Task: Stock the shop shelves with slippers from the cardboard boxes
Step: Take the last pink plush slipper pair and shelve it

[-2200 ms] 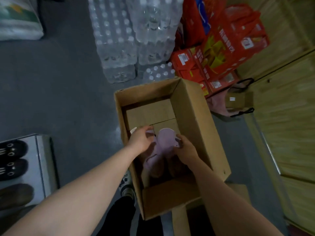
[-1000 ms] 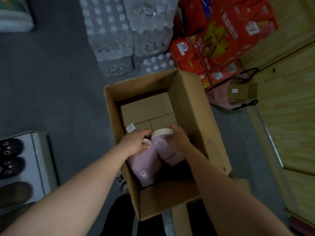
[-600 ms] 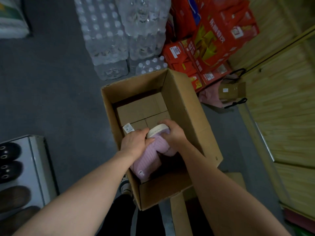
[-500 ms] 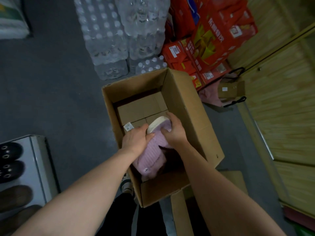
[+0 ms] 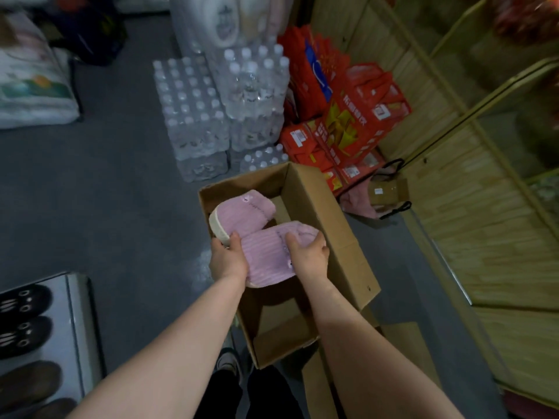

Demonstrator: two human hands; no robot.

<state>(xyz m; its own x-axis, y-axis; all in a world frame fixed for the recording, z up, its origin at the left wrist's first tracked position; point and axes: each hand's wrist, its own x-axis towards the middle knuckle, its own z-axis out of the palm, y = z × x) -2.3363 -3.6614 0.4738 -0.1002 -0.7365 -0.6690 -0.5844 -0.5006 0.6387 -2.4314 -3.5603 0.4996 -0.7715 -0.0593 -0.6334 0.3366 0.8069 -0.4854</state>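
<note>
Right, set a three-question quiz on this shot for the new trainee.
1. True or false: the pink slippers lie on the bottom of the cardboard box.
2. Which stands just beyond the box? A) packs of water bottles B) a ladder C) a trolley
3. Which hands hold the slippers?

Key
1. False: they are held up over the open box.
2. A
3. Both: the left hand and the right hand grip the pair.
</note>
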